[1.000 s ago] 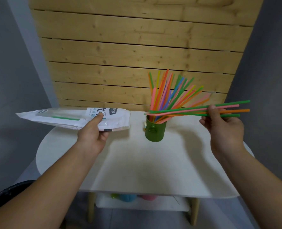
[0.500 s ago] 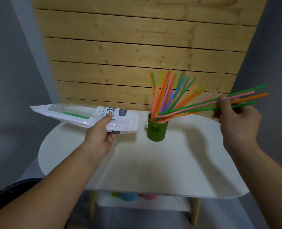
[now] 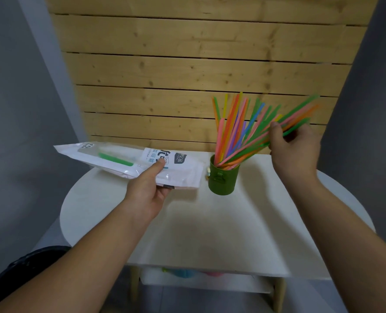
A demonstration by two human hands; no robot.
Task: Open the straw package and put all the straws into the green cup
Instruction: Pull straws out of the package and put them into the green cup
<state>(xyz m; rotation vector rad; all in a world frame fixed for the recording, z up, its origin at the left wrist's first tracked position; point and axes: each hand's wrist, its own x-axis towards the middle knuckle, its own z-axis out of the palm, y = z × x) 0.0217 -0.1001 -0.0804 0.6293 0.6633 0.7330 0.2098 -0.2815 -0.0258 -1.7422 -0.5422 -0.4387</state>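
Observation:
The green cup [image 3: 223,179] stands on the white table [image 3: 210,233], holding several coloured straws [image 3: 230,125] that fan upward. My right hand [image 3: 292,145] grips a small bunch of green, pink and orange straws [image 3: 255,145]; their lower ends reach into the cup's mouth and their upper ends slant up to the right. My left hand [image 3: 149,188] holds the white straw package [image 3: 128,162] just left of the cup, thumb on top. A green straw [image 3: 115,159] shows through its clear window.
A wooden slat wall [image 3: 187,75] rises behind the table. Grey walls close in on both sides. Under the tabletop a lower shelf [image 3: 205,283] carries blue and pink items. A dark object [image 3: 18,267] sits at the lower left.
My right hand swung its bunch of straws from level to steeply tilted and moved left, bringing the lower ends into the cup. The package in my left hand shifted slightly right toward the cup.

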